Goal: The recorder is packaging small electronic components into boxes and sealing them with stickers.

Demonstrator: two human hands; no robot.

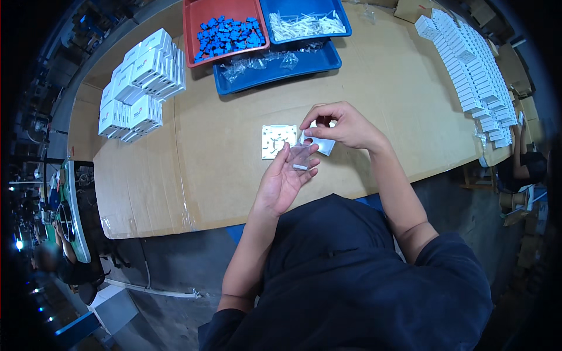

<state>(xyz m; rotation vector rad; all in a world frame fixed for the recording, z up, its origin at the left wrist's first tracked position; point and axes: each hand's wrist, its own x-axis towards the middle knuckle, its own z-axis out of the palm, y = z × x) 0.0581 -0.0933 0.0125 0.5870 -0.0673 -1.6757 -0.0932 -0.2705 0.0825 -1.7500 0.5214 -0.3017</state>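
A clear glossy plastic bag [301, 157] and matt white plastic plate [277, 141] lie over rough brown cardboard [234, 175].

The right hand [342, 124] covers most of a small white piece [323, 144], so its shape stays unclear. Contents of the clear bag [300, 157] on the left hand [285, 178] are too small to tell. Beyond the hands, the red tray [193, 26] and blue tray [345, 17] are cut off by the top edge.
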